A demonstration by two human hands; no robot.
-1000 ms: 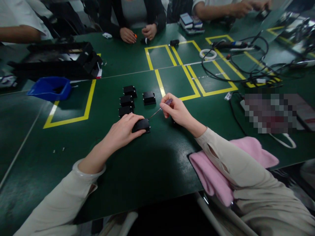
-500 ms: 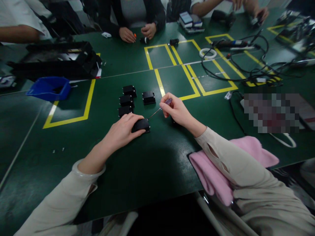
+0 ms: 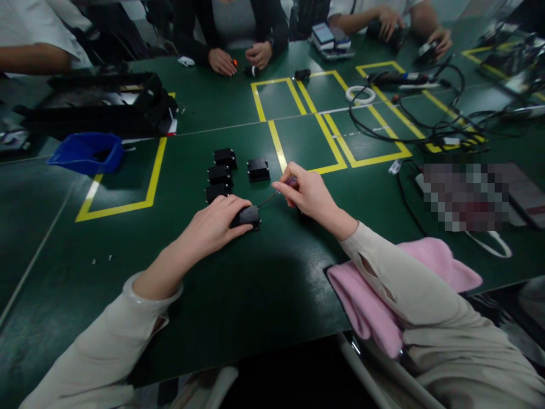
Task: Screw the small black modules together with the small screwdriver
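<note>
My left hand (image 3: 213, 224) is closed over a small black box (image 3: 247, 216) and presses it to the green table (image 3: 255, 284). My right hand (image 3: 309, 194) pinches a thin screwdriver (image 3: 281, 191) with a purple handle. Its metal tip touches the right top corner of that box. Three more black boxes (image 3: 219, 174) stand in a column just beyond my left hand, and a further black box (image 3: 258, 169) sits to their right.
A blue bin (image 3: 85, 152) and a long black tray (image 3: 97, 108) lie at the left. Yellow tape rectangles (image 3: 336, 147) mark the table. Cables (image 3: 426, 113) and a white ring (image 3: 360, 94) are at the far right. A pink cloth (image 3: 374, 301) lies under my right forearm. Other people's hands (image 3: 238, 57) work at the far edge.
My right hand has rolled slightly forward on the screwdriver handle; the tip stays on the box. A person's hands at the far right have moved onto dark objects.
</note>
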